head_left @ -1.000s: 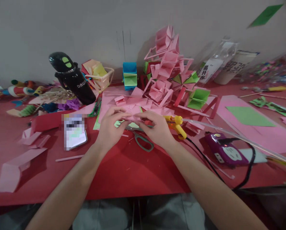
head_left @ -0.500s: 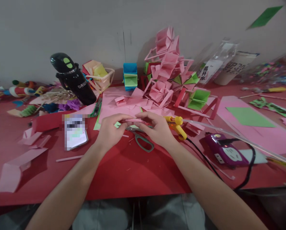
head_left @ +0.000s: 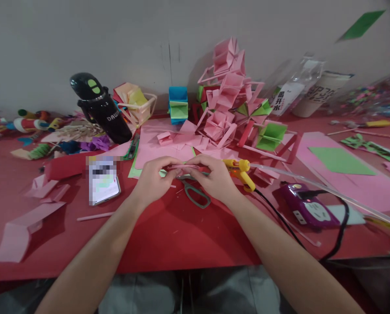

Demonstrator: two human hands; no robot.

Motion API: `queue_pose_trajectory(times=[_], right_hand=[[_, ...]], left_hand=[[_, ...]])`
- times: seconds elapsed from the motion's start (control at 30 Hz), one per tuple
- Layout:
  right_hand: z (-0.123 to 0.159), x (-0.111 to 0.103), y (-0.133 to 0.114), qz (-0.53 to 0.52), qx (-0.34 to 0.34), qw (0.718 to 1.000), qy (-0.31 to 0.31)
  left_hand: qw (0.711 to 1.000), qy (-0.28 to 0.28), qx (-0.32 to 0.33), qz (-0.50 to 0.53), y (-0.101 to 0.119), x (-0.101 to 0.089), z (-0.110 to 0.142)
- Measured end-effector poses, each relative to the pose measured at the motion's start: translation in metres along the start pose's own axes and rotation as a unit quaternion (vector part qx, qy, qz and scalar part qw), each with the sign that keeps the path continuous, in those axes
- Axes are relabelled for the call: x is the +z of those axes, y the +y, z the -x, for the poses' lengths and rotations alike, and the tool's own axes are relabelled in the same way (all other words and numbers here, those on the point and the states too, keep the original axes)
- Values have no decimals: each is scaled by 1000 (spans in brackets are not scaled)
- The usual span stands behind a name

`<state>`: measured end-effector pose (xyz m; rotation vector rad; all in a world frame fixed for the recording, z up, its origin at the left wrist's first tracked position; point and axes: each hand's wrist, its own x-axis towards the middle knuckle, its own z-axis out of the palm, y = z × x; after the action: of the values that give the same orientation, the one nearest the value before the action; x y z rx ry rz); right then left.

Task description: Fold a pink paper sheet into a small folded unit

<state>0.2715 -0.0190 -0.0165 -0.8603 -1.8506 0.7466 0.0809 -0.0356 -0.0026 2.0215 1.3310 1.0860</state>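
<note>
Both my hands pinch a narrow folded piece of pink paper (head_left: 183,166) above the middle of the red table. My left hand (head_left: 155,179) closes on its left end, and my right hand (head_left: 211,176) closes on its right end. The fingers cover much of the paper, so its full shape is hidden. Below them lie scissors (head_left: 197,196) with a grey-green handle, their blades mostly hidden. A yellow glue gun (head_left: 237,168) rests just right of my right hand, a clear glue stick at its back. Pink sheets (head_left: 162,150) lie beyond my hands.
Pink folded-paper models (head_left: 226,91) are piled against the wall. A black bottle (head_left: 101,111) and a phone (head_left: 103,183) stand and lie on the left. A purple power strip (head_left: 308,209) with a black cord sits right, near green paper (head_left: 340,160).
My hands stay on the pink paper, with only a slight shift of the fingers and thumbs. The things on the table have not visibly moved.
</note>
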Motion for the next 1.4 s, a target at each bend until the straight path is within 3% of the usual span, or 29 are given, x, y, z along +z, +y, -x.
queue_pose_trajectory(times=[0.23,0.6,0.8,0.97,1.13,1.4], right_hand=[[0,-1,-2,-16,8,1000,10],[-1,-2,1,-31,8,999,15],[0,0,6,-89,45,995,32],[1,1,7,-131,64,989,30],[0,-1,4,-154,102,982,25],[-2,0,-2,-137,108,984,33]], left_hand=[[989,31,-56,132,-9,4,1],[992,-41,-21,113,0,-1,-1],[993,-77,-18,83,-1,0,-2],[985,-94,-42,139,0,3,-1],[976,-93,-69,187,-2,7,-1],[985,-46,-58,154,-6,7,-1]])
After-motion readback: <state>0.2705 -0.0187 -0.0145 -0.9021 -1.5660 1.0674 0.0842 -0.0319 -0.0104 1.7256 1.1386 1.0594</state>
